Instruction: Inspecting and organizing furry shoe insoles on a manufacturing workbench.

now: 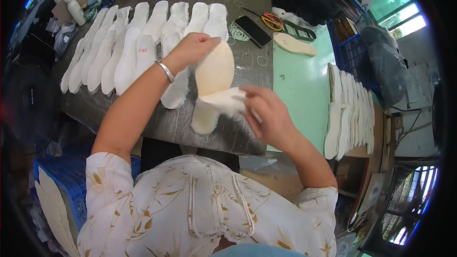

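Observation:
A cream insole is raised over the front part of the dark table, its upper end pinched in my left hand. Its lower part folds sideways into a white flap, whose edge my right hand grips with bent fingers. Motion blurs that edge slightly. Below the flap shows a fluffy white end; whether it belongs to the same insole I cannot tell. Beside my left wrist lies another fuzzy insole, partly covered by my forearm.
Rows of white insoles cover the table's left and back. Rubber bands, a phone and orange-handled scissors lie behind my right hand. More insoles line the green surface at right. A blue crate stands lower left.

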`<state>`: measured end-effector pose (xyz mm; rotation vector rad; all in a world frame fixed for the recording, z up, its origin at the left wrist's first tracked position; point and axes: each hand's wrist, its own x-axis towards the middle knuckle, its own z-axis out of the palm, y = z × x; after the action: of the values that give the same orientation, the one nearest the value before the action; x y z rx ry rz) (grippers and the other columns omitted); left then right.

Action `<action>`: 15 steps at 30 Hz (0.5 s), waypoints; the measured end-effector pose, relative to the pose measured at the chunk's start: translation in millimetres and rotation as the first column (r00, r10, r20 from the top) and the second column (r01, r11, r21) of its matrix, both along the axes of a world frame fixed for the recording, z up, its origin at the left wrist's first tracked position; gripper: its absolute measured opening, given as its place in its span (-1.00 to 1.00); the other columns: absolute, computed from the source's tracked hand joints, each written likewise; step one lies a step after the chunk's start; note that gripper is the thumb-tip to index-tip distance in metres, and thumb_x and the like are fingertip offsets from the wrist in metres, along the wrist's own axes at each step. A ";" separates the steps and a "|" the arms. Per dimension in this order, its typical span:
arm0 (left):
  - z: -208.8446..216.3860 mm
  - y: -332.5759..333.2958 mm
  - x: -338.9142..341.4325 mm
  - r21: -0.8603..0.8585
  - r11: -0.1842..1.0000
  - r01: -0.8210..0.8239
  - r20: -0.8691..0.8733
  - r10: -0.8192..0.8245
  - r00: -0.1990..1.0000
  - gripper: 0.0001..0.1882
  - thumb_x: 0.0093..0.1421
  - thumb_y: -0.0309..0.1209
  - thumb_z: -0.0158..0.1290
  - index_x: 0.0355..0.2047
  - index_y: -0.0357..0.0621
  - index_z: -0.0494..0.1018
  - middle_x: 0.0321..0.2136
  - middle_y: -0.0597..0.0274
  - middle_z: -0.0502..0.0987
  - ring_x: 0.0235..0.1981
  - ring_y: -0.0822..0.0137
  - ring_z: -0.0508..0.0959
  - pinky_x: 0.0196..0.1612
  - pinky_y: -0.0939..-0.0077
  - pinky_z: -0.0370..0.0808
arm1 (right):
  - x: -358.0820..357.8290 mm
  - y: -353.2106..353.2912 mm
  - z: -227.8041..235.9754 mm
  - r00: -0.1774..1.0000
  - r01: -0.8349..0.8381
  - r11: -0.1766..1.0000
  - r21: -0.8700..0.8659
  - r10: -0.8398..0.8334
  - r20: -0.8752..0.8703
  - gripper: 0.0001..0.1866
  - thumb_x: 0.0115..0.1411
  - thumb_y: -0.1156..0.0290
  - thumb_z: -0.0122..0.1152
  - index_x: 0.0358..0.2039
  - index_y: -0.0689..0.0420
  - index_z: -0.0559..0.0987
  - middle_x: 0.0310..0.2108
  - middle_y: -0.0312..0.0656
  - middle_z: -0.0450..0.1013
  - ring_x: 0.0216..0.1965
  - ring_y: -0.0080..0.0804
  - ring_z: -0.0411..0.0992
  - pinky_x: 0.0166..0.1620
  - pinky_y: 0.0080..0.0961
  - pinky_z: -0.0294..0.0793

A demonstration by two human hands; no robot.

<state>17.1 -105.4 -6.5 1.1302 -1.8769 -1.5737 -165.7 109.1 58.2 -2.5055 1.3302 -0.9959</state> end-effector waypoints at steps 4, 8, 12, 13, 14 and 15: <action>-12.3 25.4 -18.8 0.328 0.942 0.069 -0.296 0.033 0.955 -0.61 0.24 -0.18 0.13 -0.11 -0.29 0.51 -0.29 0.30 0.59 -0.29 0.51 0.55 -0.18 0.58 0.49 | -12.7 -10.2 -13.6 0.962 0.073 0.969 0.236 -0.130 0.238 -0.87 0.18 0.60 0.16 -0.26 0.20 0.45 -0.27 -0.02 0.54 -0.37 -0.09 0.52 -0.31 -0.37 0.50; -54.4 50.6 -26.8 0.359 0.896 0.262 -0.473 -0.068 0.879 -0.60 0.21 -0.33 0.14 -0.01 -0.31 0.44 -0.19 0.24 0.56 -0.19 0.48 0.55 -0.11 0.56 0.50 | -13.8 -16.7 -23.1 0.966 0.083 0.969 0.232 -0.136 0.222 -0.84 0.21 0.56 0.16 -0.20 0.17 0.45 -0.41 -0.08 0.53 -0.44 -0.14 0.53 -0.38 -0.37 0.49; -77.0 67.6 -48.8 0.354 0.931 0.085 -0.434 0.083 0.897 -0.64 0.31 -0.40 -0.02 0.06 -0.33 0.34 -0.12 0.18 0.53 -0.16 0.44 0.54 -0.10 0.52 0.50 | -9.8 -10.1 -20.7 0.969 0.047 0.951 0.305 -0.118 0.217 -0.83 0.19 0.57 0.17 -0.19 0.17 0.46 -0.41 -0.06 0.52 -0.47 -0.12 0.52 -0.42 -0.36 0.49; -79.6 66.5 -53.0 0.338 0.941 -0.017 -0.443 0.175 0.879 -0.65 0.29 -0.40 -0.02 0.03 -0.33 0.37 -0.17 0.12 0.55 -0.16 0.40 0.54 -0.12 0.46 0.49 | -5.8 -5.6 -17.9 0.976 -0.009 0.952 0.305 -0.058 0.210 -0.81 0.17 0.58 0.17 -0.18 0.16 0.47 -0.42 -0.07 0.52 -0.45 -0.13 0.53 -0.40 -0.35 0.50; -93.2 54.3 -53.4 0.211 0.971 -0.114 -0.357 0.185 0.916 -0.68 0.30 -0.41 -0.03 0.02 -0.32 0.37 -0.18 0.15 0.55 -0.19 0.41 0.54 -0.12 0.49 0.50 | -2.5 0.6 -17.0 0.987 -0.055 0.953 0.296 0.006 0.164 -0.76 0.10 0.62 0.18 -0.19 0.17 0.47 -0.38 -0.06 0.53 -0.40 -0.12 0.54 -0.35 -0.34 0.52; -110.2 37.6 -52.4 0.066 0.978 -0.199 -0.271 0.209 0.940 -0.70 0.31 -0.42 -0.04 0.01 -0.31 0.37 -0.19 0.17 0.55 -0.22 0.43 0.54 -0.13 0.52 0.50 | 2.2 8.1 -14.1 0.991 -0.105 0.953 0.285 0.075 0.113 -0.72 0.03 0.66 0.19 -0.20 0.18 0.48 -0.34 -0.06 0.54 -0.35 -0.11 0.55 -0.30 -0.33 0.54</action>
<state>-35.3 -67.8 -116.7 1.0233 -1.5046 -1.5632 -163.6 117.2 44.0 -2.2449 1.2210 -0.8281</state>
